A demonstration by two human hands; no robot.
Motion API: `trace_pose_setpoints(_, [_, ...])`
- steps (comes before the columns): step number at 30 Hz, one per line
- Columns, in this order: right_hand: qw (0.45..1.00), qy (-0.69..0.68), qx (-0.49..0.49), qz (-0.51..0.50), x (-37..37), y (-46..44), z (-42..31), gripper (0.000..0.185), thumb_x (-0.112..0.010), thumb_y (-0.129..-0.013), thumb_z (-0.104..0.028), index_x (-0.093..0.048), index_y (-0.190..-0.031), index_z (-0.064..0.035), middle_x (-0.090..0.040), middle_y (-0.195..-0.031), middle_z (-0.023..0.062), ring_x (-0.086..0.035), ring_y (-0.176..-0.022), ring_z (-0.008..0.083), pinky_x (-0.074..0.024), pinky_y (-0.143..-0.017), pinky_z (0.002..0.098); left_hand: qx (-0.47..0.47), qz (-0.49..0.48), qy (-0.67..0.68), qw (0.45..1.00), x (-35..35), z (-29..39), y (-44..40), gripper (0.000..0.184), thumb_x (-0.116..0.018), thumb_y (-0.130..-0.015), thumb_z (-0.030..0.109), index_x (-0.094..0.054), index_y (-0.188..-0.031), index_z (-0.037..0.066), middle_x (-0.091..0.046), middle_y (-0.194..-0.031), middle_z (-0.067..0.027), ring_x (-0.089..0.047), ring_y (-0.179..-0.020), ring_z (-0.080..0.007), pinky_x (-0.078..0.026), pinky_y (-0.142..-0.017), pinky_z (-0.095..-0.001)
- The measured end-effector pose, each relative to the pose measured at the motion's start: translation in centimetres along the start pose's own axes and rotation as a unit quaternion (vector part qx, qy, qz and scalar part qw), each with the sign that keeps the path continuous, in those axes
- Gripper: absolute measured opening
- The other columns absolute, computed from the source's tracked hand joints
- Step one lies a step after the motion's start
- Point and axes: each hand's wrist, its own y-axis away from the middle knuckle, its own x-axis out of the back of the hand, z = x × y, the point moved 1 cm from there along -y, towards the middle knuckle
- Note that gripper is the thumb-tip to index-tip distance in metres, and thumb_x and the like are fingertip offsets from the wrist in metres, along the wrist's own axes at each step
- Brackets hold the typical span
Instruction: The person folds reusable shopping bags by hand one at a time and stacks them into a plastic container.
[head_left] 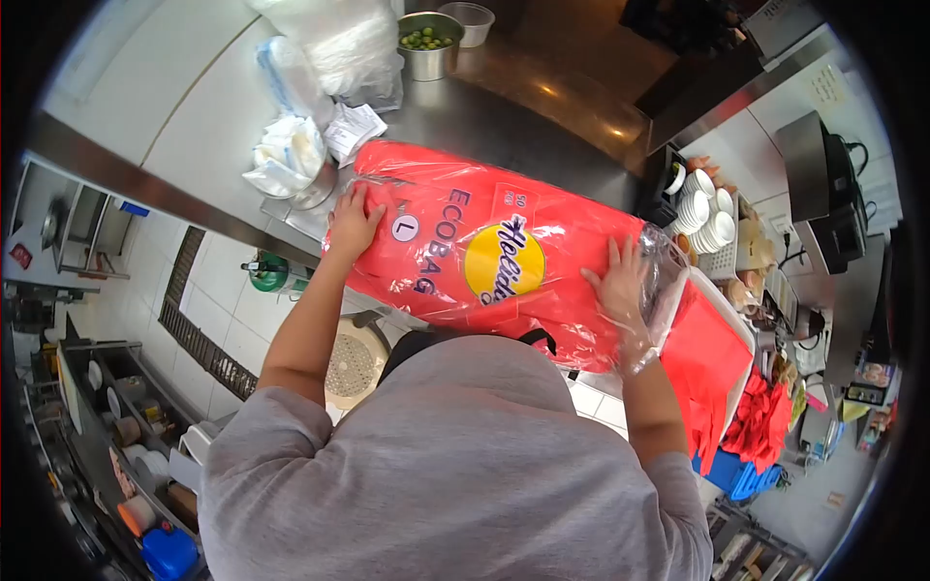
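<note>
A large red pack in clear plastic, printed "ECOBAG" and "L" with a yellow circle, lies across the steel counter in front of my body. My left hand rests on its left end, fingers apart. On its right end my right hand lies flat with fingers spread, partly behind loose, shiny clear wrap. Beside that end, red fabric lies in a pale tray.
White papers in a metal holder, clear plastic bags and a pot of green fruits stand at the back left. Stacked white cups are at the right. A green tank stands on the floor.
</note>
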Motion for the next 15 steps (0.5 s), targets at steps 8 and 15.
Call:
trace_pose_setpoints(8, [0.952,-0.119,0.113,-0.26,-1.8,-4.5,0.2,0.089,-0.082,-0.064,-0.045,-0.049,-0.138,-0.0075,-0.052,-0.137,0.018,-0.045,-0.127,0.0371,-0.0377,-0.106,0.0422,-0.027,-0.039,-0.124,0.991,-2.4,-0.9,0.7,0.063,-0.052,-0.092,0.047,-0.04,-0.145,0.015,-0.031,-0.153,-0.0147,-0.026,-0.141,-0.0374,-0.021,-0.11,-0.0626])
trace_pose_setpoints(15, [0.892,-0.128,0.223,-0.372,5.1,0.6,6.3,0.069,-0.08,-0.07,-0.034,-0.057,-0.128,-0.0029,-0.063,-0.115,0.022,-0.054,-0.114,0.0405,-0.04,-0.104,0.0445,-0.008,-0.09,-0.072,0.993,-2.1,-2.8,-0.2,0.054,-0.042,-0.098,0.045,-0.039,-0.145,0.02,-0.028,-0.155,-0.0081,-0.024,-0.144,-0.0316,-0.019,-0.112,-0.0605])
